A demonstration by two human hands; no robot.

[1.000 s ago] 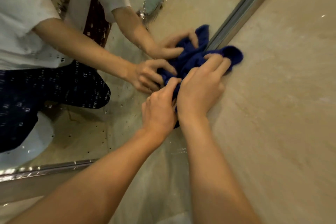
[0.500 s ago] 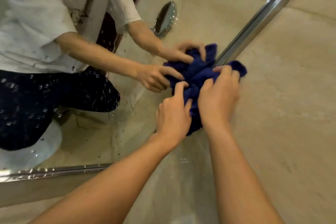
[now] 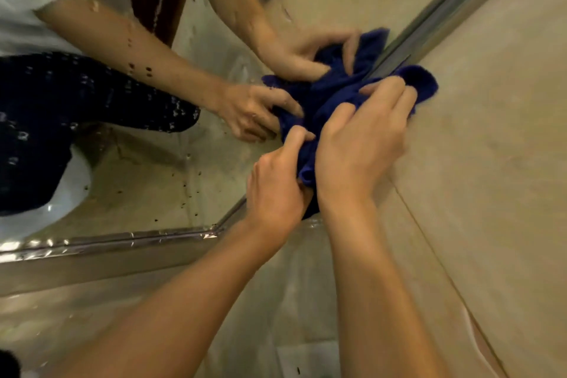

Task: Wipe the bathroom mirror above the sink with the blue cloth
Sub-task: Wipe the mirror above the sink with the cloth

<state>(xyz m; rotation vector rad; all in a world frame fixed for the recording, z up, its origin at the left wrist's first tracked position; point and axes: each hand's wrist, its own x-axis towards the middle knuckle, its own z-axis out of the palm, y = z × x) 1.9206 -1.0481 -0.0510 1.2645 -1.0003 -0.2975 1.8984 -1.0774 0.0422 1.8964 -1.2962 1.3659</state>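
Note:
The dark blue cloth [image 3: 329, 107] is bunched against the mirror [image 3: 159, 181] close to its right metal frame. My left hand [image 3: 276, 190] grips the cloth's lower fold, thumb and fingers curled round it. My right hand [image 3: 365, 138] lies over the cloth with its fingers curled into the fabric, and the cloth's tip pokes out past the frame onto the wall. The glass is spotted with dark specks and water marks. Both hands and the cloth are doubled in the reflection.
A chrome frame [image 3: 435, 18] runs up the mirror's right side and another strip [image 3: 107, 242] along its bottom edge. A beige tiled wall [image 3: 491, 193] lies to the right. The mirror reflects a person in a white shirt and dark trousers.
The hands and cloth stay at the mirror's right edge, working the fabric. The view has shifted, so they sit a little lower and the bottom frame corner comes closer.

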